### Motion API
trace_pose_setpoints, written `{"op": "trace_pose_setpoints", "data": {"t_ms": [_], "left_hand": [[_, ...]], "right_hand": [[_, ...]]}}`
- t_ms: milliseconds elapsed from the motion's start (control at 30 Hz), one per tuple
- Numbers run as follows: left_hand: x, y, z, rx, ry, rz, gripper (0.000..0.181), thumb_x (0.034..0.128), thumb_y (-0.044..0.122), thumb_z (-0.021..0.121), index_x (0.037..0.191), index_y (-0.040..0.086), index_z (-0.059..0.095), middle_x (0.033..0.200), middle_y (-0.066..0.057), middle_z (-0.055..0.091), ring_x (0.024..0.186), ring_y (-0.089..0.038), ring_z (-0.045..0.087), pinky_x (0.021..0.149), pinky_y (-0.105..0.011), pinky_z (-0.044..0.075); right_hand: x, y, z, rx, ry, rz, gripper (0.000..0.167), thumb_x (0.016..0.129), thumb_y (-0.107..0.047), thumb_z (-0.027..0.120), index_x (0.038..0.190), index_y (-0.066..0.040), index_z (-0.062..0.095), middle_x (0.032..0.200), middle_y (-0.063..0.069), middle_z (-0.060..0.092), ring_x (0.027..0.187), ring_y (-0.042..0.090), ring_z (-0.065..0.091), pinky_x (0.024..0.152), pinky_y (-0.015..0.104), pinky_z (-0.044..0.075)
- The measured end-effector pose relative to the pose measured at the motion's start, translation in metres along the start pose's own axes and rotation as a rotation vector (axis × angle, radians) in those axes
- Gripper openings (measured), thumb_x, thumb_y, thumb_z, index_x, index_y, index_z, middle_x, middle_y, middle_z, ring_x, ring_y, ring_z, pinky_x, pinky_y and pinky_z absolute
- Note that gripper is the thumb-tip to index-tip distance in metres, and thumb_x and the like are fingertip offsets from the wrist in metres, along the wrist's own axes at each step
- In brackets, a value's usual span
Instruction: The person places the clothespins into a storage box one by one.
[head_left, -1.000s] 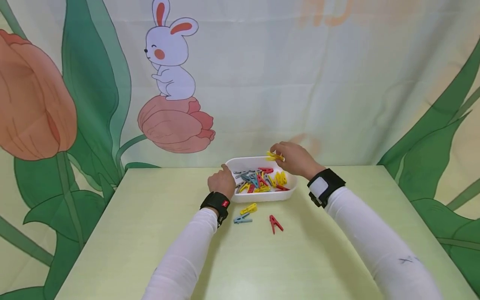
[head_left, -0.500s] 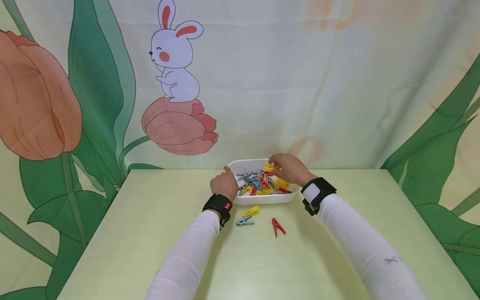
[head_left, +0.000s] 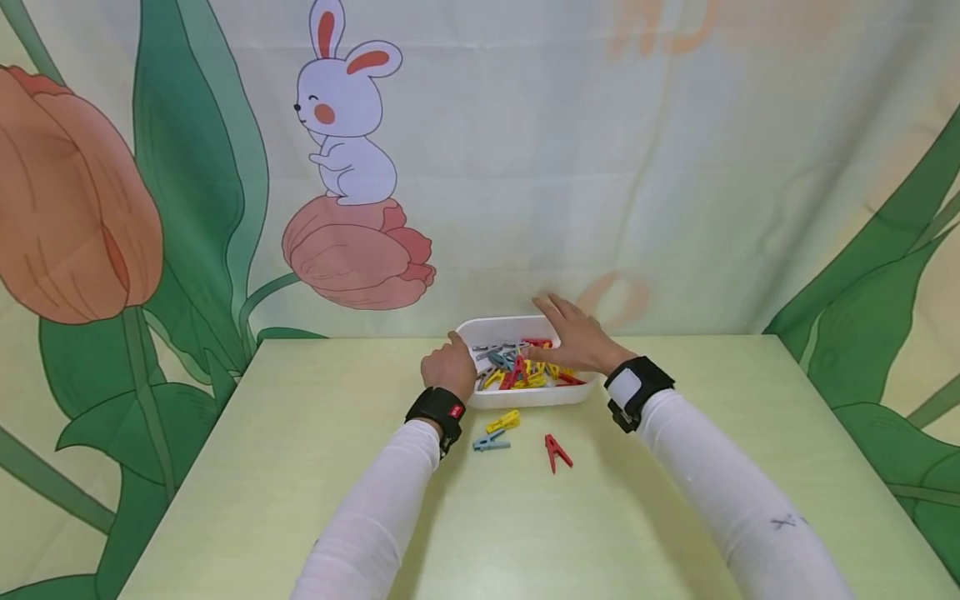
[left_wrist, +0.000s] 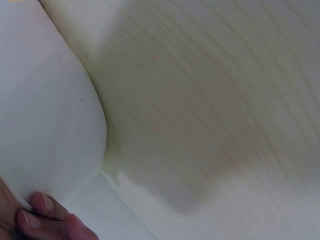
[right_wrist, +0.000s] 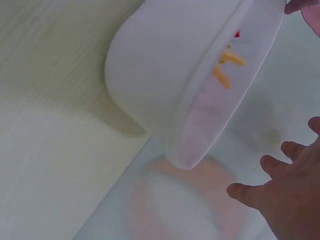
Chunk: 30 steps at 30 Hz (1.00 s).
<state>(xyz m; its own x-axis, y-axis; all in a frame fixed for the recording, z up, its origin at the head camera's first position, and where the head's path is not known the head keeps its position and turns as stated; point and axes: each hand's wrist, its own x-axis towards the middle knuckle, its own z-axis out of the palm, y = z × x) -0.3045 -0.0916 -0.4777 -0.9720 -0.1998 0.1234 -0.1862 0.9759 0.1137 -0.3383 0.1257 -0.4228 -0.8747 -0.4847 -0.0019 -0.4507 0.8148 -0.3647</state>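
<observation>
A white plastic tray (head_left: 532,400) holds a pile of red, yellow, blue and grey clothespins (head_left: 519,367). My left hand (head_left: 448,368) grips its left end; in the left wrist view, curled fingers (left_wrist: 44,220) lie against the rim. Over the tray's right side, my right hand (head_left: 579,340) has its fingers spread, and no clothespin shows in its grasp. The right wrist view has those fingers (right_wrist: 272,167) apart from the tray wall (right_wrist: 150,65). In front of the tray lie a yellow clothespin (head_left: 502,421), a light blue clothespin (head_left: 491,442) and a red clothespin (head_left: 557,453).
The tray stands near the back edge of a pale wooden table (head_left: 615,517). Behind it hangs a cloth backdrop (head_left: 510,167) printed with a rabbit, tulips and leaves.
The right hand came down to the tray with yellow clothespins and let them go among the others. Its fingers have since spread. The left hand has kept its hold on the tray.
</observation>
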Motion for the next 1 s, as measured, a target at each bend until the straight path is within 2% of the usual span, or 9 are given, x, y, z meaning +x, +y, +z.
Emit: {"op": "trace_pose_setpoints", "data": {"t_ms": [167,300,500,733,833,900,1000], "left_hand": [[0.0,0.0,0.0,0.011,-0.002,-0.009,0.056,0.0991,0.027,0.054,0.147,0.001,0.042,0.091,-0.011,0.073,0.072,-0.024,0.068,0.068,-0.037,0.055],[0.001,-0.001,0.001,0.015,-0.007,-0.008,0.057,0.0987,0.027,0.055,0.148,0.001,0.041,0.09,-0.011,0.073,0.07,-0.023,0.067,0.066,-0.037,0.055],[0.002,-0.002,0.001,0.024,-0.008,0.006,0.057,0.0989,0.027,0.054,0.148,0.0,0.04,0.09,-0.011,0.072,0.07,-0.024,0.067,0.065,-0.037,0.055],[0.001,-0.002,-0.002,0.039,-0.011,0.003,0.057,0.0989,0.027,0.054,0.148,0.001,0.04,0.089,-0.01,0.072,0.068,-0.023,0.065,0.064,-0.036,0.054],[0.0,-0.001,-0.001,0.042,-0.015,0.0,0.057,0.0991,0.027,0.054,0.148,0.001,0.04,0.09,-0.01,0.072,0.068,-0.022,0.065,0.065,-0.036,0.054],[0.0,-0.001,0.0,0.042,-0.015,-0.003,0.057,0.0994,0.027,0.053,0.148,0.002,0.04,0.09,-0.01,0.072,0.068,-0.022,0.066,0.065,-0.036,0.054],[0.0,0.001,0.0,0.03,-0.014,-0.006,0.057,0.0988,0.028,0.055,0.148,0.002,0.04,0.09,-0.01,0.072,0.068,-0.022,0.065,0.065,-0.036,0.054]], "right_hand": [[-0.008,0.011,0.003,-0.02,0.035,0.027,0.09,0.088,-0.062,0.057,0.159,-0.025,0.016,0.166,0.01,0.009,0.153,0.036,0.009,0.114,0.072,0.006],[-0.016,0.026,0.007,-0.013,0.071,0.063,0.087,0.09,-0.061,0.055,0.158,-0.022,0.018,0.166,0.013,0.012,0.152,0.037,0.011,0.115,0.071,0.007],[-0.028,0.05,0.013,0.088,0.14,0.171,0.086,0.094,-0.044,0.06,0.158,-0.011,0.014,0.161,0.026,0.015,0.147,0.048,0.019,0.113,0.069,0.019],[-0.036,0.067,0.032,0.23,0.11,0.255,0.086,0.097,-0.037,0.058,0.158,-0.006,0.007,0.155,0.031,0.027,0.14,0.047,0.035,0.112,0.061,0.031],[-0.039,0.069,0.039,0.244,0.137,0.251,0.085,0.097,-0.035,0.058,0.158,-0.005,0.007,0.143,0.032,0.038,0.127,0.046,0.048,0.104,0.058,0.042],[-0.04,0.07,0.042,0.237,0.159,0.242,0.082,0.097,-0.032,0.057,0.157,-0.004,0.01,0.132,0.031,0.045,0.114,0.043,0.054,0.095,0.054,0.047],[-0.04,0.07,0.044,0.208,0.171,0.229,0.073,0.098,-0.027,0.053,0.156,-0.001,0.017,0.123,0.029,0.055,0.098,0.035,0.058,0.08,0.045,0.048]]}}
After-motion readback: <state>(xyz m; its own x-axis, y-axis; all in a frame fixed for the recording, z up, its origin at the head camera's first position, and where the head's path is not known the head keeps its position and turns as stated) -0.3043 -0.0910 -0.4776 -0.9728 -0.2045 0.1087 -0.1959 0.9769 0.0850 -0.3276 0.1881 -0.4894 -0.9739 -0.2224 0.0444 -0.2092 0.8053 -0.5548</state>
